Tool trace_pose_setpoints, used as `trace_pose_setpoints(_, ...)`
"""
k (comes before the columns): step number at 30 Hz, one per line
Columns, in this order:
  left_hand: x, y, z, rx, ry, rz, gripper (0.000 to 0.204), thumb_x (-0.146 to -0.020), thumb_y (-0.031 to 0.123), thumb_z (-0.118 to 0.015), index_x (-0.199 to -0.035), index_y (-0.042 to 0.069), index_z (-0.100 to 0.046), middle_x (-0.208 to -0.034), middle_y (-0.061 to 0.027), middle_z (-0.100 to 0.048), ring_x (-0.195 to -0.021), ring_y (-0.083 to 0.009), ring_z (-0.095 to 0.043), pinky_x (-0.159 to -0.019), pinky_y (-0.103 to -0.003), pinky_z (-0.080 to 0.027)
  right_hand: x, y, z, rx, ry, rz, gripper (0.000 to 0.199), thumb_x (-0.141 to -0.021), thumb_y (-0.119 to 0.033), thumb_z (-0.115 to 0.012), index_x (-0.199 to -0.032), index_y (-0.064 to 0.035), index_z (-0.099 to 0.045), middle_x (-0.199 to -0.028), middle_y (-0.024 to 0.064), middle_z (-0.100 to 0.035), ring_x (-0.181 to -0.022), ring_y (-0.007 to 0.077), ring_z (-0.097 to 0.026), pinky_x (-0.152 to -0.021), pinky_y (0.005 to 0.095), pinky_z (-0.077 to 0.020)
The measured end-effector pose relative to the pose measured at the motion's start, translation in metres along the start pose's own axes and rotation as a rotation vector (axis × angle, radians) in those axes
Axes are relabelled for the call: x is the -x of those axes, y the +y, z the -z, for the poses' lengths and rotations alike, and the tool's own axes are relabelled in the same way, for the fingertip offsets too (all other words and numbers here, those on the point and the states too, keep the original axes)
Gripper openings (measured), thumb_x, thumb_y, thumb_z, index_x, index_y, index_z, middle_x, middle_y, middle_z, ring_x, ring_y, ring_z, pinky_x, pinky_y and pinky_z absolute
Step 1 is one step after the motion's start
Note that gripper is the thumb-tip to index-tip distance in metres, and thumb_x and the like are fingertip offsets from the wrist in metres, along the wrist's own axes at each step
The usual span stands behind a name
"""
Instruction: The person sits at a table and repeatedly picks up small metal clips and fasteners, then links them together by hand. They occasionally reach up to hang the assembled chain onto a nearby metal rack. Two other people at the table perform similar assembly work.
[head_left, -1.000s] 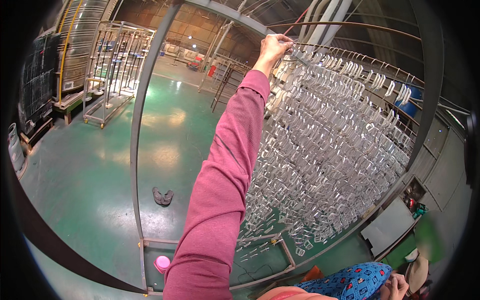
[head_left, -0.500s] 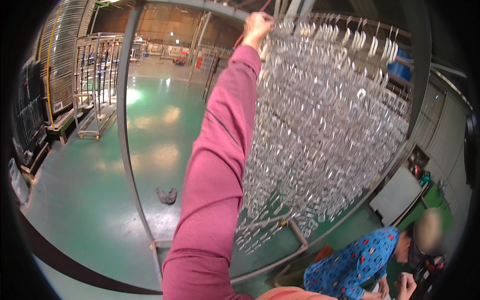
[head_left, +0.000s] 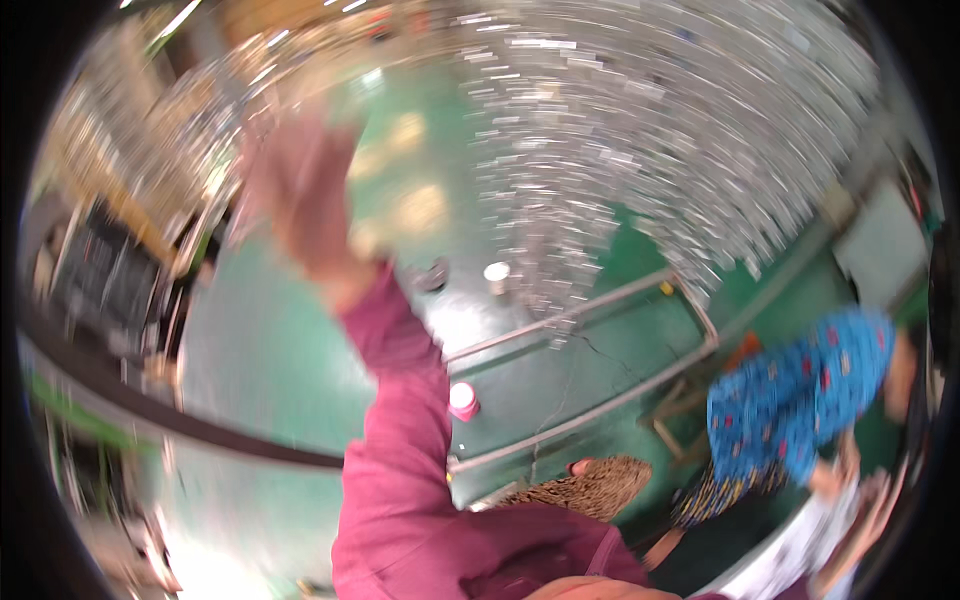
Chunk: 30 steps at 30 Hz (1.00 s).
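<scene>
- Raised hand [head_left: 300, 190]: lifted on a maroon sleeve [head_left: 400, 400] that comes up from the lower edge. Heavily motion-blurred, so I cannot tell whether the fingers are open or closed, or whether anything is in them. Which of the person's two hands it is I cannot tell either, and no second hand of the wearer shows.
- Hanging clear pieces [head_left: 650, 130]: a dense curtain of small shiny transparent parts filling the upper right of the view, smeared into streaks. The hand is to the left of this mass and apart from it, with nothing visibly in contact.
- Rack frame [head_left: 600, 345]: pale metal bars at floor level under the hanging pieces, standing on the green floor [head_left: 270, 350].
- Pink cup [head_left: 462, 398]: small, on the floor just beside the lower bar, near the sleeve.
- Second person [head_left: 800, 390]: in a blue patterned top at the right, bent low near the rack's corner; hands too blurred to describe.
- State of the work, as a judgement: the rack looks thickly loaded from top to bottom, which suggests most hanging is done. With the hand off the pieces and the frame blurred, what remains cannot be read here.
</scene>
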<state>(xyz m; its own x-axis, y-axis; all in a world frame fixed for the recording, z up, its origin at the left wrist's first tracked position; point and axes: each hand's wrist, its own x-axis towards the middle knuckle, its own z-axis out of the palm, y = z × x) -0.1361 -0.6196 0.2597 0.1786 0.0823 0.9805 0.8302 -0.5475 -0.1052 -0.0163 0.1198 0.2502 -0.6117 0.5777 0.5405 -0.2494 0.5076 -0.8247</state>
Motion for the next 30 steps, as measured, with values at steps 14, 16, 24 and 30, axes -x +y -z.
trace_pose_setpoints(14, 0.137, -0.319, -0.659, 0.579, -0.785, 1.073, 0.021, -0.085, 0.012, -0.061, -0.096, -0.004, -0.067, -0.081, -0.0121, -0.069, -0.060, -0.0131, -0.063, -0.057, -0.027, -0.050, 0.216, -0.006, 0.212, 0.538, 0.666, -0.146, 0.043, -0.094, -0.016, -0.048, -0.135, -0.0054, -0.045, -0.110, 0.0104, -0.061, -0.097, 0.0138, -0.058, -0.076, 0.0268, -0.0502)
trace_pose_setpoints(16, 0.167, -0.328, -0.728, 0.503, -0.781, 0.956, 0.016, -0.082, 0.007, -0.062, -0.093, -0.003, -0.068, -0.079, -0.0176, -0.068, -0.066, -0.0195, -0.067, -0.062, -0.031, -0.051, 0.267, 0.011, 0.221, 0.533, 0.807, -0.284, 0.043, -0.094, -0.017, -0.050, -0.135, -0.0056, -0.045, -0.095, 0.0066, -0.062, -0.084, 0.0104, -0.058, -0.068, 0.0241, -0.0474)
trace_pose_setpoints(24, 0.240, -0.355, -0.868, 0.144, -0.891, 0.712, 0.014, -0.077, 0.006, -0.065, -0.087, -0.003, -0.067, -0.083, -0.0241, -0.063, -0.080, -0.0386, -0.062, -0.073, -0.042, -0.050, 0.342, 0.084, 0.300, 0.443, 1.049, -0.513, 0.041, -0.094, -0.018, -0.054, -0.133, -0.0058, -0.048, -0.078, 0.0031, -0.062, -0.072, 0.0059, -0.057, -0.060, 0.0199, -0.0426)
trace_pose_setpoints(30, 0.281, -0.364, -0.892, 0.103, -0.959, 0.253, 0.007, -0.081, 0.000, -0.051, -0.085, -0.005, -0.050, -0.085, -0.0243, -0.052, -0.082, -0.0413, -0.053, -0.073, -0.047, -0.045, 0.342, 0.095, 0.327, 0.510, 0.960, -0.720, 0.035, -0.093, -0.011, -0.049, -0.126, -0.0036, -0.054, -0.079, 0.0053, -0.063, -0.072, 0.0087, -0.056, -0.061, 0.0220, -0.0438)
